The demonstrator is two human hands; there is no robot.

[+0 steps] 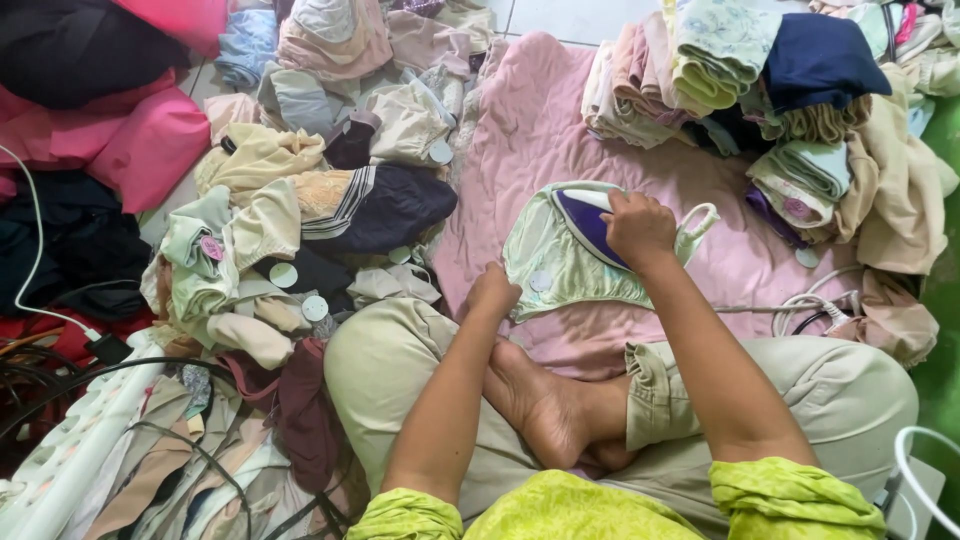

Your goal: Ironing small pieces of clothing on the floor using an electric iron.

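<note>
Right hand [638,226] wraps the iron [590,222] handle mid-blanket [530,130] — heavy, hot, so handle only. Left hand [492,292], fingers curled, pins the limp green garment [560,265] — thin and slippery-looking.

Iron [588,222] on garment [560,265] on blanket [530,130]; folded stack [720,70] behind

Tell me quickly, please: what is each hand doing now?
Left hand: closed, pressing the pale green garment flat.
Right hand: closed on the iron handle.
</note>
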